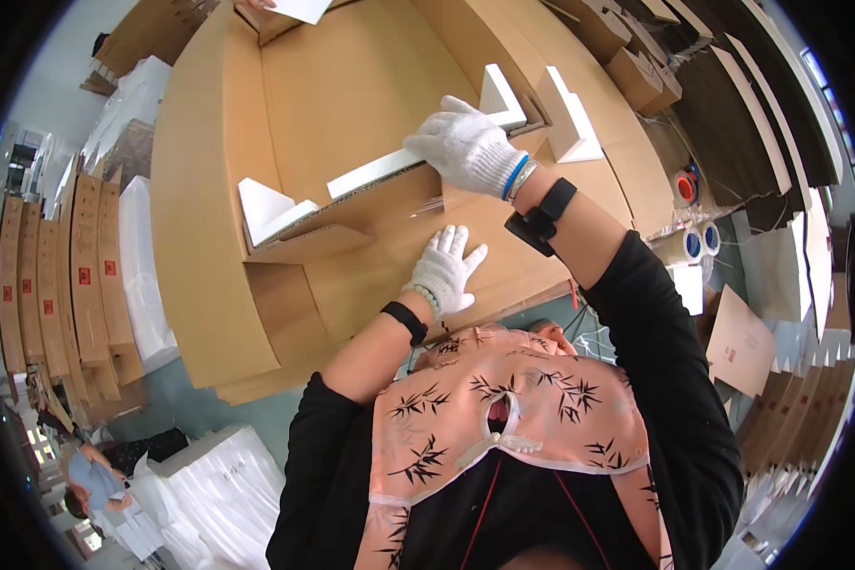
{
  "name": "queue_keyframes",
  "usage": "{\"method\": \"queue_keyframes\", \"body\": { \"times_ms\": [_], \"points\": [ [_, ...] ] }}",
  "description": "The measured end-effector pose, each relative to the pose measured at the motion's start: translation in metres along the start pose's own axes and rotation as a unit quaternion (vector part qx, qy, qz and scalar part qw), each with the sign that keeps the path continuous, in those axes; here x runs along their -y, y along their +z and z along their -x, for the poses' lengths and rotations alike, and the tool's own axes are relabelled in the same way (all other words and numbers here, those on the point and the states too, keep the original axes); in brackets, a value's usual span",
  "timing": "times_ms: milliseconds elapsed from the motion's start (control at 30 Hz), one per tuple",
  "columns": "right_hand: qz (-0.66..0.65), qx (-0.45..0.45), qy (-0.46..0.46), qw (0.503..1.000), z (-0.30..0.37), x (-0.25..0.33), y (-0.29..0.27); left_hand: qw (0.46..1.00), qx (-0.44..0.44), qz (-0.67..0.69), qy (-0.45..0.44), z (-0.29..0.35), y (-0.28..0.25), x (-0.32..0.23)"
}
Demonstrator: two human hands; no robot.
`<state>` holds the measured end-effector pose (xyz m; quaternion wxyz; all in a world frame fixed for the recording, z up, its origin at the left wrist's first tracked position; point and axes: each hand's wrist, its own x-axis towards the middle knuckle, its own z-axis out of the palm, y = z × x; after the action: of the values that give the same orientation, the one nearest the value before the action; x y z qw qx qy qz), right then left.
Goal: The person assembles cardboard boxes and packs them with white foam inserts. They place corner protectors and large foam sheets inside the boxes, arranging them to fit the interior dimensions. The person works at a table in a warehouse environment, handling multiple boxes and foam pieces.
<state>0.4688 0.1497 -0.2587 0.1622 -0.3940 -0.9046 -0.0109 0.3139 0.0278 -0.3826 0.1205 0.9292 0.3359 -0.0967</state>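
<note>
A large open cardboard box [361, 85] lies in front of me, its flaps folded out. White foam corner pieces sit at its near corners: one foam corner [266, 211] on the left, another foam corner [500, 100] on the right. Between them a white foam strip [370, 173] runs along the near wall. My right hand [465, 147], in a white knit glove, is closed over the strip's right part. Its fingertips are partly hidden. My left hand [444, 269], gloved too, rests with fingers spread on the near cardboard flap.
Another white foam piece [572, 116] stands on the right flap. At the far edge, another person's hand [256, 4] is beside a white piece [299, 9]. Tape rolls [693, 244] and a tape dispenser [686, 186] lie at right. Stacked cartons [85, 275] stand at left.
</note>
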Motion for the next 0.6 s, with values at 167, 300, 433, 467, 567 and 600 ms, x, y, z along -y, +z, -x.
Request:
{"method": "queue_keyframes", "body": {
  "times_ms": [167, 300, 433, 467, 567, 600],
  "points": [
    [0.044, -0.102, 0.017, 0.994, 0.026, 0.006, -0.004, 1.0, -0.013, 0.017, 0.019, 0.001, 0.001, 0.007],
    [0.009, -0.133, 0.062, 0.989, 0.086, 0.023, -0.043, 1.0, 0.002, 0.01, 0.011, -0.004, -0.002, 0.003],
    [-0.041, -0.064, 0.221, 0.972, 0.204, 0.029, -0.05, 1.0, 0.001, 0.024, -0.007, -0.004, 0.007, 0.002],
    [-0.071, -0.038, 0.278, 0.957, 0.24, 0.034, -0.047, 0.999, -0.004, 0.03, -0.011, -0.002, 0.011, 0.002],
    [-0.091, 0.01, 0.457, 0.885, 0.354, 0.064, -0.027, 0.999, -0.011, 0.027, -0.02, 0.003, 0.012, -0.002],
    [-0.086, 0.051, 0.503, 0.858, 0.392, 0.076, -0.024, 0.999, -0.004, 0.022, -0.029, -0.001, 0.008, -0.007]
  ]
}}
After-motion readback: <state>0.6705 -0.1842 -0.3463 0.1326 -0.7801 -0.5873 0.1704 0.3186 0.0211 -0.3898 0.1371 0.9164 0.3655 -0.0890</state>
